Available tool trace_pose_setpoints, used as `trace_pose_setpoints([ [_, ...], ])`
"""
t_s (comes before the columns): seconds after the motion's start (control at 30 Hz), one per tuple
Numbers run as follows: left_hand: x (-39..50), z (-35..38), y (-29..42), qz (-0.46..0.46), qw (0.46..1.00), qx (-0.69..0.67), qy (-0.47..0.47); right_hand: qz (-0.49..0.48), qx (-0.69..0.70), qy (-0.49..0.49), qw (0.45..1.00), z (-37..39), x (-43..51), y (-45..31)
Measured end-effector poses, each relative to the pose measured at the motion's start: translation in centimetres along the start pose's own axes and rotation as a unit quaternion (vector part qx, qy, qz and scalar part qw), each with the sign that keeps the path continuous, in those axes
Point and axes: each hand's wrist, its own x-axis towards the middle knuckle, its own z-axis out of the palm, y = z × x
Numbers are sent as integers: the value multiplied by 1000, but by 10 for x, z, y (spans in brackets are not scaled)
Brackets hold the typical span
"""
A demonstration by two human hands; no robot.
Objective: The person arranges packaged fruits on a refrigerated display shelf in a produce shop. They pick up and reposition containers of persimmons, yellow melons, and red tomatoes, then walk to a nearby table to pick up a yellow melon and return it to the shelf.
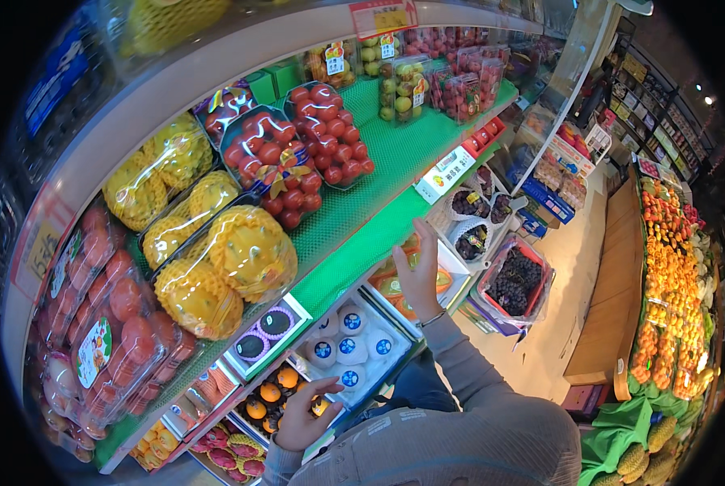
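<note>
My left hand (304,419) is over a box of oranges (269,392), fingers apart and holding nothing. My right hand (420,276) is raised over a white box of orange-coloured fruit (391,285), thumb and fingers spread, with nothing in it. Between my hands is a box of fruit in white wrapping with blue stickers (351,349). Up on the green-matted shelf (362,152) stand clear packs of cherry tomatoes (332,136). Nearer are packs of yellow fruit in foam nets (253,252) and packs of reddish fruit (128,340).
Packs of green fruit (405,91) stand farther along the shelf. Below are dark grapes in white wraps (470,203) and a red crate of grapes (516,282). Across the aisle floor (559,304) is a wood-sided produce stand (605,273). Dragon fruit (232,452) lie low, near my left hand.
</note>
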Motion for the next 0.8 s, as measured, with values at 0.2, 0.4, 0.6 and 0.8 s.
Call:
trace_pose_setpoints([
  [0.2, 125, 67, 29, 75, 991, 73, 89, -41, 83, 38, 995, -31, 110, 89],
  [0.4, 281, 137, 92, 116, 967, 155, 166, -57, 71, 89, 992, -93, 205, 181],
  [0.6, 403, 136, 125, 220, 921, 119, 298, -49, 72, 111, 990, -142, 281, 243],
  [0.8, 502, 100, 130, 155, 917, 42, 365, -121, 8, 137, 983, -164, 371, 275],
])
